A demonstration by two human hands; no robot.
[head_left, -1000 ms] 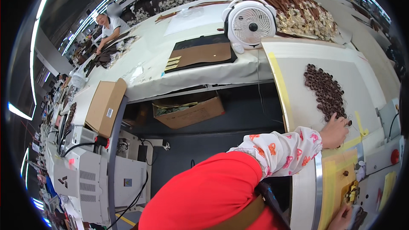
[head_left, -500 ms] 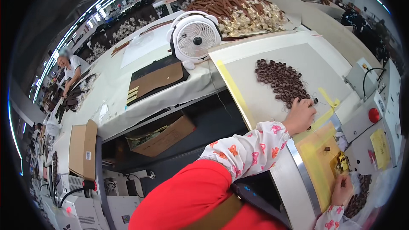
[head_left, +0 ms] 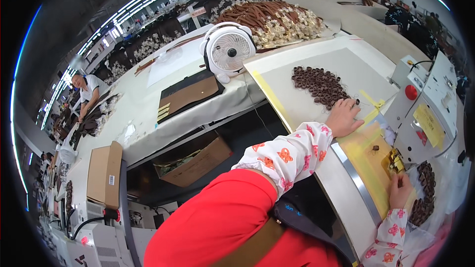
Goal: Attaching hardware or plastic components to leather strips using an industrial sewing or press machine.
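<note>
My left hand lies flat on the pale work board, fingers spread, at the near edge of a heap of small brown ring-shaped pieces. My right hand sits on the yellow machine plate, its fingertips up against a small brass fixture. Whether those fingers pinch anything is hidden. One loose brown piece lies on the yellow plate. More brown pieces are piled in clear plastic to the right of my right hand. Both sleeves are white with orange prints.
A white machine housing with a red button stands beyond the plate. A white desk fan, dark flat sheets, cardboard boxes and heaps of brown straps surround the bench. Another person works far left.
The view has swung, bringing the bench closer and lower right. My left hand stays at the edge of the brown heap and my right hand stays at the brass fixture.
</note>
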